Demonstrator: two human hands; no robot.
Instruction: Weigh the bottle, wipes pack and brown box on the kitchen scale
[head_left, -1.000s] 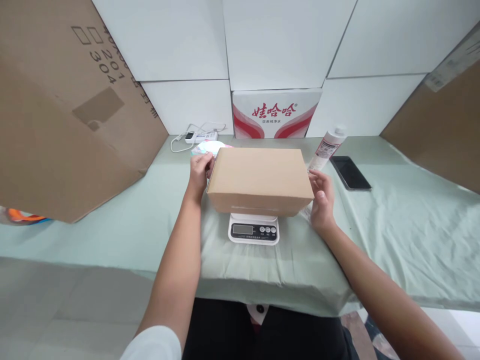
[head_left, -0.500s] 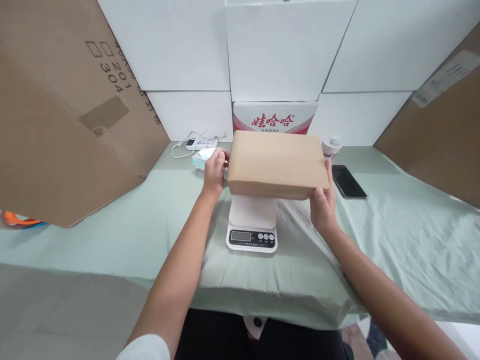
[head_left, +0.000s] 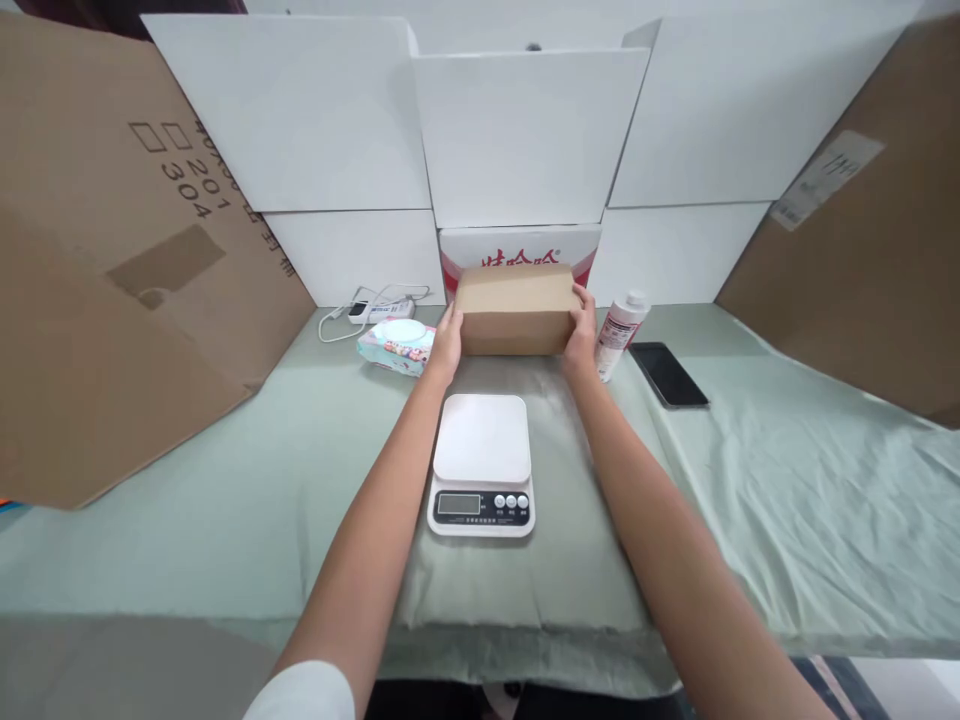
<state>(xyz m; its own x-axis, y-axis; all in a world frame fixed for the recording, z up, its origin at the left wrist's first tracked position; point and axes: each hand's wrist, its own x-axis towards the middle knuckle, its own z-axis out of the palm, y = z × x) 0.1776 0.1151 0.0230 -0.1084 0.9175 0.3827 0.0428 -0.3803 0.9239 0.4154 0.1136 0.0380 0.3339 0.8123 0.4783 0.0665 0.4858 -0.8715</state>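
Observation:
Between my two hands is a closed brown cardboard box (head_left: 516,332), at the back of the cloth-covered table. My left hand (head_left: 448,340) grips its left end, and my right hand (head_left: 581,325) is wrapped round the right end. Nearer to me lies a white kitchen scale (head_left: 482,440) with a bare platform; its display looks blank. A packet of wet wipes (head_left: 397,345) lies just left of my left hand. Beside my right wrist a white bottle (head_left: 621,330) with a red label stands. Whether the box rests on the cloth cannot be made out.
A black phone (head_left: 667,375) lies at right. At the back left is a white power strip (head_left: 381,311) with a cable. White boxes (head_left: 525,140) are stacked behind, and large cardboard panels (head_left: 150,330) stand at both sides. Green cloth (head_left: 337,480) covers the table.
Both hands have carried the cardboard box away from me, from above the scale to the back of the table. The scale, wipes and bottle are now more fully visible. The view has shifted.

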